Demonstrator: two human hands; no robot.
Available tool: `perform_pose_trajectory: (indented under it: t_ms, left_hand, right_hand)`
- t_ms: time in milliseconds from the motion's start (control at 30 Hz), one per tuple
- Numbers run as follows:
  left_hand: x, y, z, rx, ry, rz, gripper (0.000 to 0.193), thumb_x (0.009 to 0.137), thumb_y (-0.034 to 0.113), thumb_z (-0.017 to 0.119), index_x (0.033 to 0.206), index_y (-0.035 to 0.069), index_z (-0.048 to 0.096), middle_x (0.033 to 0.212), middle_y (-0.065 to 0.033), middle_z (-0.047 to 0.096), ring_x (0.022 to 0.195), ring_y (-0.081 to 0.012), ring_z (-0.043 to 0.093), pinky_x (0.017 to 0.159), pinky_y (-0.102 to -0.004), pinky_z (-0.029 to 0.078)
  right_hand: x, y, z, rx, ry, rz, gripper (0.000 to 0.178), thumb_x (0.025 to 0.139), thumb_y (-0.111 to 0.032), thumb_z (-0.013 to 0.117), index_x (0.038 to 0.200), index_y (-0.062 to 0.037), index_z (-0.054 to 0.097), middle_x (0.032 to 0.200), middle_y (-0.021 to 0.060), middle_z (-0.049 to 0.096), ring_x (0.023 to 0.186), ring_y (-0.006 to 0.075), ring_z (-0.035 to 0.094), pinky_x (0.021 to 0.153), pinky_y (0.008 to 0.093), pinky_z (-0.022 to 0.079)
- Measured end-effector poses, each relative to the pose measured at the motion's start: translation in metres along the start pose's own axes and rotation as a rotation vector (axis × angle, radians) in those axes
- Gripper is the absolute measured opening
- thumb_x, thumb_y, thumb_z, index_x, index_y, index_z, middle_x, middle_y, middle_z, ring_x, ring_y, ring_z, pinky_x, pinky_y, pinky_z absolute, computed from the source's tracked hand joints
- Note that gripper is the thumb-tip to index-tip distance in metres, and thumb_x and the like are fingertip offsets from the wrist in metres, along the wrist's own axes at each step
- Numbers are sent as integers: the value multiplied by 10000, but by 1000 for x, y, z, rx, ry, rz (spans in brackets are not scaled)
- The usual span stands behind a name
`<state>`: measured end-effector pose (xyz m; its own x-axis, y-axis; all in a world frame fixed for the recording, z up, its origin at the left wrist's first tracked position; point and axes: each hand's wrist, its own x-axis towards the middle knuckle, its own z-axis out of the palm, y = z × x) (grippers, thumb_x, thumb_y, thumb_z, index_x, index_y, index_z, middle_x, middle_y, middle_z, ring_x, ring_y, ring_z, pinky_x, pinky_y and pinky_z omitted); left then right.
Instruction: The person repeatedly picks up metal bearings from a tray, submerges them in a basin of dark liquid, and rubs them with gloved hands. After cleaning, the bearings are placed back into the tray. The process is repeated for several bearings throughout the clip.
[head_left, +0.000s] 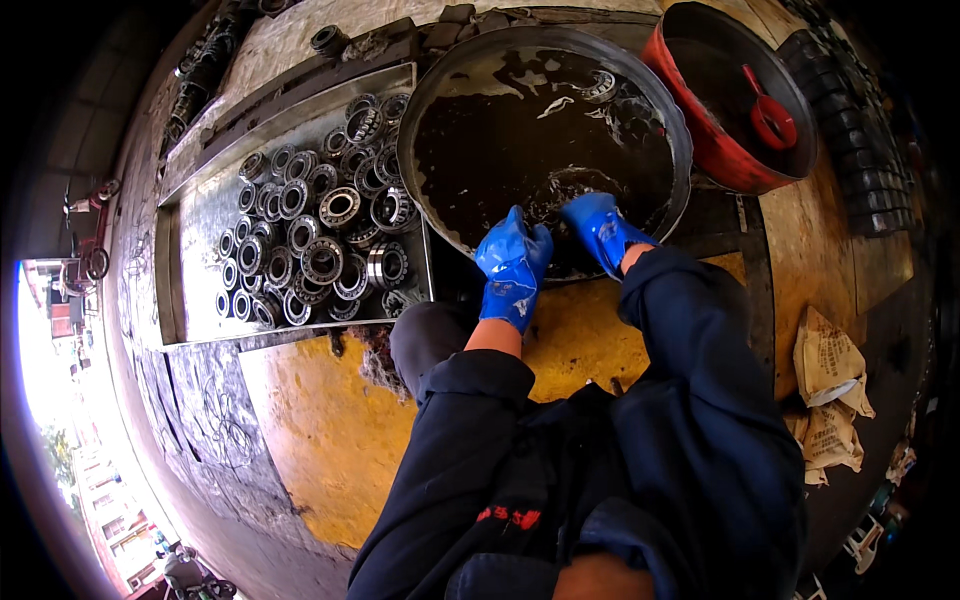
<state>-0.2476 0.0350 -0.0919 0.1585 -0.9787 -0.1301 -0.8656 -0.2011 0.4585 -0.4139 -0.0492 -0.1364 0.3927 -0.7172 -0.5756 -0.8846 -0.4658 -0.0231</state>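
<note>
"silvery sheet metal, that shallow rectangular tray [198, 218] on the left; why raised sides?"

"probably to stop the ring-shaped steel roller bearings [339, 207] rolling off. they lie heaped toward its right, perhaps for easy reach from the wide, round metal basin [540, 38] just beside it."

"the blue-gloved left hand [514, 255]?"

"over the basin's near edge, fingers partly curled; whether they grip anything, i cannot tell."

"the blue-gloved right hand [602, 230]?"

"down at the dark liquid, fingertips hidden; i cannot tell how far they open or what they hold. one bearing [600, 86] shows near the far rim."

"rightmost?"

"a red-sided round tub [705, 137], a red scoop [773, 122] inside, likely kept handy."
</note>
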Motion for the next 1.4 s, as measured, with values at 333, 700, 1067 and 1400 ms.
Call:
perform_pose_trajectory:
  t_ms: [333, 700, 1067, 1400]
  left_hand:
    - [0, 11, -1, -11, -25, 27, 516, 875, 404, 643, 1280, 84, 647, 1067, -179, 741, 1000, -353, 712, 882, -452, 562]
    - [3, 13, -3, -15, -71, -13, 537, 877, 413, 641, 1315, 102, 635, 1095, -174, 741, 1029, -347, 708, 904, -446, 557]
    - [1, 3, -2, -19, -9, -1, 536, 870, 413, 645, 1290, 80, 649, 1083, -178, 743, 1023, -348, 711, 895, -442, 563]
    - [1, 4, 3, 2, -14, 19, 546, 878, 421, 635, 1312, 88, 642, 1127, -185, 733, 1044, -348, 706, 906, -445, 561]
  right_hand:
    - [21, -10, 18, -61, -64, -28, 334, 932, -282, 610, 1202, -129, 734, 1266, 158, 692, 1148, 344, 674, 910, 434, 557]
    - [-16, 10, 31, 632, 162, 270, 326, 942, -257, 603, 1159, -50, 730, 1185, 249, 684, 1099, 400, 671, 928, 456, 534]
    - [-22, 1, 11, 354, 155, 143, 320, 979, -295, 571, 1133, -83, 755, 1154, 192, 721, 1075, 377, 692, 878, 441, 554]
    - [3, -25, -12, -195, -101, -54, 315, 986, -339, 580, 1211, -186, 739, 1234, 92, 726, 1138, 290, 698, 918, 453, 525]
